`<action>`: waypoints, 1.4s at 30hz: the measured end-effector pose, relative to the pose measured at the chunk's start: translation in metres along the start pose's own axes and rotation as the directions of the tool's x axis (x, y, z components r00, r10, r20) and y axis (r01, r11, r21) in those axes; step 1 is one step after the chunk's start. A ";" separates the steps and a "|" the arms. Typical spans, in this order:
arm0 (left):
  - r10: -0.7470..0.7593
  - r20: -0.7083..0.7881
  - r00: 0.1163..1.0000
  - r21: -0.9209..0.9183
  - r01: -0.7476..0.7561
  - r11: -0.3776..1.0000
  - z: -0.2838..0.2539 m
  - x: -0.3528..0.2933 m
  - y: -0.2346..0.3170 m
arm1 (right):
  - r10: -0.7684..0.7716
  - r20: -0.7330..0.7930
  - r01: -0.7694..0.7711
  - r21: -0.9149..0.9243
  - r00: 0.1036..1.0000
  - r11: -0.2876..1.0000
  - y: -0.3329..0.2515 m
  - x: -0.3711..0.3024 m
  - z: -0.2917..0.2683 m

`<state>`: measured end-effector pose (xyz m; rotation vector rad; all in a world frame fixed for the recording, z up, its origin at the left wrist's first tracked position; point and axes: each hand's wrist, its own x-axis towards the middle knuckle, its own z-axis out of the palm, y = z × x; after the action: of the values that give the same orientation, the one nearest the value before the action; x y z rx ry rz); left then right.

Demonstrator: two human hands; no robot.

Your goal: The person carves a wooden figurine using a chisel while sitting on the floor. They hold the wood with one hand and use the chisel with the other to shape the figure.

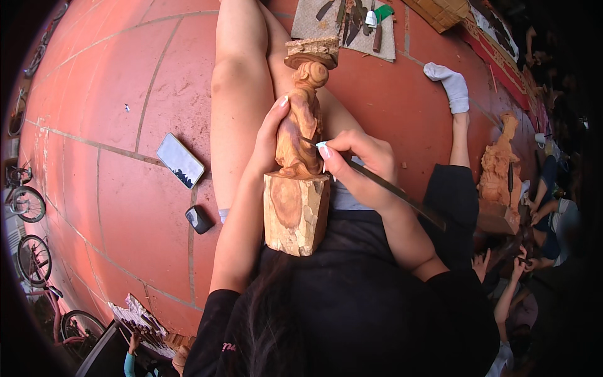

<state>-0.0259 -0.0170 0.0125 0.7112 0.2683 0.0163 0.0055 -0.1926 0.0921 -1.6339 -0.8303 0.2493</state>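
A carved wooden figure [298, 135] lies along my lap, its rough uncut block base [295, 213] toward my body. A bark-edged piece [312, 50] tops its rounded head. My left hand [270, 135] is wrapped around the figure's left side, with the thumb along its robe; the other fingers are hidden behind the wood. In a pinch grip, my right hand [364, 162] has a long, thin carving chisel [402, 196]. The chisel's tip meets or nearly meets the figure's lower middle, and its dark shank runs back past my wrist.
Beyond my legs, a pale mat [306, 24] holds several carving tools. A phone [180, 160] and a small black case [199, 219] are on the red tiles at left. At right is another wooden carving [500, 166], near other people. Bicycles [34, 257] stand far left.
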 end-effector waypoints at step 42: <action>0.072 -0.042 0.997 0.388 -0.051 0.920 -0.006 0.022 -0.020 | -0.167 0.011 0.154 -0.450 0.986 0.879 0.027 0.026 -0.017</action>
<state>-0.0076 -0.0258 -0.0104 1.1149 0.3057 0.0440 0.0451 -0.1898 0.0786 -1.9789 -1.0517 -0.0949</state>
